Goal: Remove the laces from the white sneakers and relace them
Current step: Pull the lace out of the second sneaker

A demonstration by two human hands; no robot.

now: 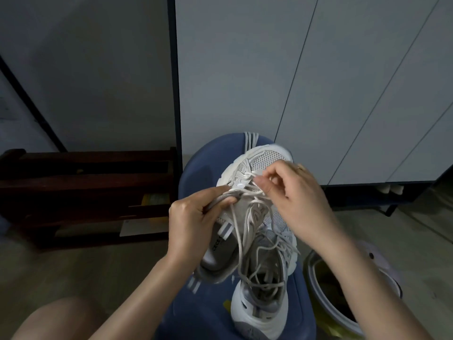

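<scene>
2 white sneakers sit on a blue stool. The upper sneaker lies with its mesh toe pointing away, its heel overlapping the lower sneaker, which rests at the stool's near edge with its opening up.

The left hand has its grip curled around a gray lace at the upper sneaker's left eyelets, thumb and forefinger pinching the strand. The right hand has its grip pressed together on a lace crossing near the toe, thumb against fingertips; a ring shows on 1 finger. Loose lace ends trail down from the eyelets and pile in the lower sneaker's opening.

A dark wooden rack stands at left by the wall. A round bin with a yellow liner sits just right of the stool. A bare knee shows at lower left.
</scene>
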